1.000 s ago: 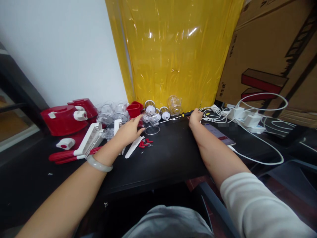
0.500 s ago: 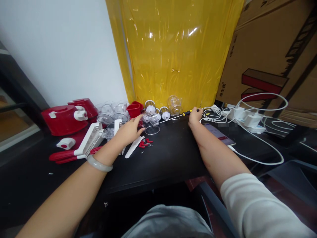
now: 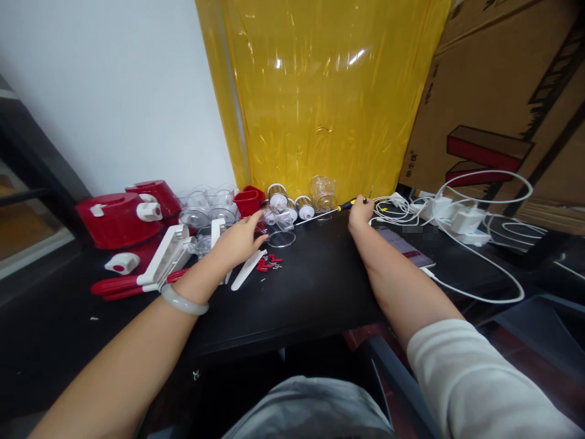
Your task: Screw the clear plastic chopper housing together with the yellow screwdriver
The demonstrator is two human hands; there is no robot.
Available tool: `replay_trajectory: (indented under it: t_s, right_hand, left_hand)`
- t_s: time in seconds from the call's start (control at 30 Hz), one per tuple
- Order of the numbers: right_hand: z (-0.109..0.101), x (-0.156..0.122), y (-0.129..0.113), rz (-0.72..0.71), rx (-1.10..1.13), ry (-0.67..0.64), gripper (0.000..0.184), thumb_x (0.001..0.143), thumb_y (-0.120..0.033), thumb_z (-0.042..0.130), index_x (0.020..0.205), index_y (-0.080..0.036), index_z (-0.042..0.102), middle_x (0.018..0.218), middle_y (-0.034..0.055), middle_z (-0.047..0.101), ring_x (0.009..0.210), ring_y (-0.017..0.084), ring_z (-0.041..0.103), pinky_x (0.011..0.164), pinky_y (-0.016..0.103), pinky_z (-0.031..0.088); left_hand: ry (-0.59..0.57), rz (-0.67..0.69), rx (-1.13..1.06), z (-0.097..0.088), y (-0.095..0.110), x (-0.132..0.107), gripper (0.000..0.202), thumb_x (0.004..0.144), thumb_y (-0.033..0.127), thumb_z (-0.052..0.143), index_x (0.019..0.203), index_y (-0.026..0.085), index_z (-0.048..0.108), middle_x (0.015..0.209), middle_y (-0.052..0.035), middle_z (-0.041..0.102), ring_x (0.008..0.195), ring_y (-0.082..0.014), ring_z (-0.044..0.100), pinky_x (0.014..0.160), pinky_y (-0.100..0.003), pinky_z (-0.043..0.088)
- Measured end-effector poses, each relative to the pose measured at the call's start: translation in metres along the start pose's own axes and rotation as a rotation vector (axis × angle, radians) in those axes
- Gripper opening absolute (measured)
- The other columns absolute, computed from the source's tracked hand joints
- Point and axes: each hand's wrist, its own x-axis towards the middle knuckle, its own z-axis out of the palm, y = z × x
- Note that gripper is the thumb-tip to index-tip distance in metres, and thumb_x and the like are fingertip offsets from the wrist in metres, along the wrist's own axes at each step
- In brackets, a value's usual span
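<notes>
My right hand [image 3: 361,212] is closed round the black-and-yellow handle of a screwdriver [image 3: 346,205]. The screwdriver's long metal shaft points left, low over the table. A second thin dark tip rises just behind this hand; I cannot make out what it belongs to. My left hand [image 3: 240,239] is open, with fingers stretched out beside a red plastic cup part [image 3: 249,202] and a clear plastic piece [image 3: 284,218]. A clear ring [image 3: 281,239] lies right of its fingertips. Just below are a white flat strip [image 3: 248,270] and several small red pieces [image 3: 269,263] with screws.
At left stand red housings [image 3: 119,221], clear cups [image 3: 222,213] and white-and-red handled frames [image 3: 164,259]. Metal-and-white cylinders [image 3: 304,208] line the back by a yellow plastic sheet [image 3: 320,103]. A phone [image 3: 397,244], white cables [image 3: 503,300] and a cardboard box [image 3: 484,91] are at right.
The screwdriver in my right hand has shifted slightly, its shaft now tilted a little differently. My left hand stays almost where it was.
</notes>
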Motion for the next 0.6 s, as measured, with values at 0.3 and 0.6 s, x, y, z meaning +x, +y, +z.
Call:
replay_trajectory:
  t_s: [0.3, 0.6]
  right_hand:
    - [-0.006, -0.009, -0.012, -0.044, -0.067, 0.009, 0.031, 0.092, -0.053, 0.049, 0.099, -0.023, 0.049, 0.101, 0.0061, 0.064, 0.102, 0.02, 0.063, 0.093, 0.034, 0.049]
    - [-0.004, -0.004, -0.008, 0.043, -0.034, 0.04, 0.014, 0.089, -0.037, 0.048, 0.09, -0.023, 0.051, 0.085, 0.0011, 0.06, 0.089, 0.018, 0.062, 0.082, 0.03, 0.052]
  left_hand:
    - [0.002, -0.003, -0.004, 0.001, 0.001, 0.001, 0.066, 0.097, 0.038, 0.055, 0.155, 0.016, 0.031, 0.138, -0.0206, 0.06, 0.119, -0.034, 0.063, 0.095, -0.043, 0.05]
    - [-0.005, -0.004, -0.004, -0.001, 0.001, -0.001, 0.066, 0.097, 0.039, 0.054, 0.154, 0.017, 0.03, 0.138, -0.0196, 0.06, 0.119, -0.0327, 0.062, 0.095, -0.042, 0.049]
